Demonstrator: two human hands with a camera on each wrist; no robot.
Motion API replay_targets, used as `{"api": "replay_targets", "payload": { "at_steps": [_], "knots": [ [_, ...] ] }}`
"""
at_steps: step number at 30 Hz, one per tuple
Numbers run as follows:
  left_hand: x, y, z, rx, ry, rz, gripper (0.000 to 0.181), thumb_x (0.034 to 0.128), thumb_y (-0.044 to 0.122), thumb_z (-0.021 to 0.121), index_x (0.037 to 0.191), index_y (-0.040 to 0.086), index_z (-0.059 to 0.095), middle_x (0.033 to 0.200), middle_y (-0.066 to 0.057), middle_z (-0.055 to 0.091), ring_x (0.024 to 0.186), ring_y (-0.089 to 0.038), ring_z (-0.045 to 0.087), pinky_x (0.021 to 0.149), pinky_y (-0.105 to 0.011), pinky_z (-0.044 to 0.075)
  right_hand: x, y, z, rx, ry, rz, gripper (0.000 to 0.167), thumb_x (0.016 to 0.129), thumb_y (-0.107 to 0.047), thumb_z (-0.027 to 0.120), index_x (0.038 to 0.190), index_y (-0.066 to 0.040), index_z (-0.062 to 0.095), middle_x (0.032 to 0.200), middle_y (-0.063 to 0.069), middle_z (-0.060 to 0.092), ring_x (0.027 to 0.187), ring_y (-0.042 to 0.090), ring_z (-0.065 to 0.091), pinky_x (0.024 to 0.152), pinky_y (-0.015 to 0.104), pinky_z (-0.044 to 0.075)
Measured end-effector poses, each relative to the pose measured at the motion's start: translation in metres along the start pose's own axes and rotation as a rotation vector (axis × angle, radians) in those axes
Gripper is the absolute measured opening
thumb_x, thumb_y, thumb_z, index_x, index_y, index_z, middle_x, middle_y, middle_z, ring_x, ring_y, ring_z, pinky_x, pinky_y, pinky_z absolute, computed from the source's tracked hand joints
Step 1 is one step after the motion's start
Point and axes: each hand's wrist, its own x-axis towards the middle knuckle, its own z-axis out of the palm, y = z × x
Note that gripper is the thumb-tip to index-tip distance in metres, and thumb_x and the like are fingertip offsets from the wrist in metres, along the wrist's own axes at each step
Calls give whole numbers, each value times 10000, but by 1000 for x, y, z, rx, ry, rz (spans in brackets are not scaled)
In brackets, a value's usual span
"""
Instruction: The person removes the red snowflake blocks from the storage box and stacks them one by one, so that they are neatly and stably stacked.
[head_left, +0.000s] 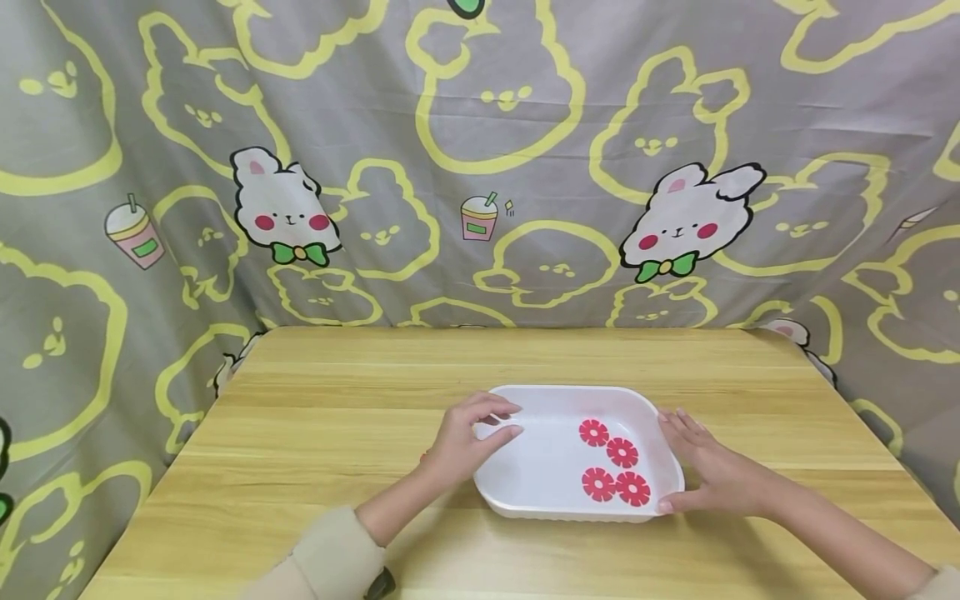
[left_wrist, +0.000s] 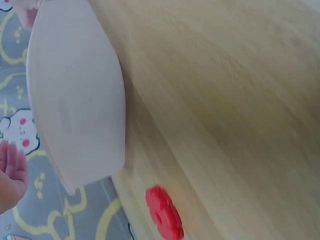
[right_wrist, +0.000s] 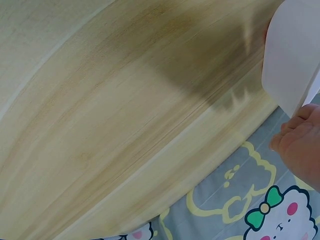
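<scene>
White plastic tray (head_left: 532,462), lower centre-right of head frame; four red notched discs (head_left: 622,462) inside.
Probably light, fairly stiff, smooth underneath; best taken by the rim at both short ends, kept level lest the discs slide. Left grip (head_left: 463,440) at tray's left end, thumb and fingertips parted; rim contact can't be told. Right grip (head_left: 711,473) spread wide along the right end, thumb by the near corner. Another red piece (left_wrist: 163,212), bottom of left-wrist frame, on wood-grain surface (head_left: 337,433) outside tray. No brand, label or writing legible.
</scene>
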Motion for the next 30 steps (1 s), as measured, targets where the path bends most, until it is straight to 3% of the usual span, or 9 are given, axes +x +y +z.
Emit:
{"api": "replay_targets", "payload": {
  "at_steps": [5, 15, 20, 25, 30],
  "knots": [
    [3, 1, 16, -19, -38, -24, 225, 798, 107, 714, 1003, 17, 693, 985, -113, 680, 908, -244, 623, 781, -297, 559, 1, -1, 0, -2, -2, 12, 1113, 688, -486, 744, 1415, 129, 169, 1441, 384, 181, 1324, 560, 114, 910, -45, -120],
    [18, 6, 57, -41, -142, 8, 229, 815, 101, 696, 1022, 5, 679, 1007, -136, 664, 901, -301, 627, 777, -285, 555, 1, -2, -1, 0, -9, 35, 1115, 679, -493, 749, 1415, 125, 184, 1449, 372, 182, 1319, 563, 128, 898, -30, -112],
    [23, 7, 76, -13, -209, -35, 235, 808, 96, 703, 1024, 9, 681, 1014, -136, 657, 923, -267, 624, 781, -219, 536, 2, -3, -2, 13, -16, 59, 1114, 677, -495, 752, 1420, 112, 187, 1461, 354, 179, 1324, 557, 129, 953, 58, -107],
    [23, 2, 90, 63, -285, -85, 249, 797, 113, 717, 1028, 24, 685, 995, -95, 661, 921, -204, 620, 757, -116, 486, 2, -3, -2, 19, -18, 49, 1113, 679, -487, 752, 1412, 129, 185, 1453, 371, 173, 1318, 567, 121, 896, -29, -117],
    [21, -2, 96, 195, -396, -192, 308, 770, 134, 748, 1062, 65, 683, 1014, -37, 656, 905, -124, 594, 760, -128, 485, 2, -3, -2, 28, -27, 63, 1113, 679, -487, 753, 1420, 115, 180, 1461, 360, 168, 1327, 558, 111, 890, -22, -121]
  ]
}}
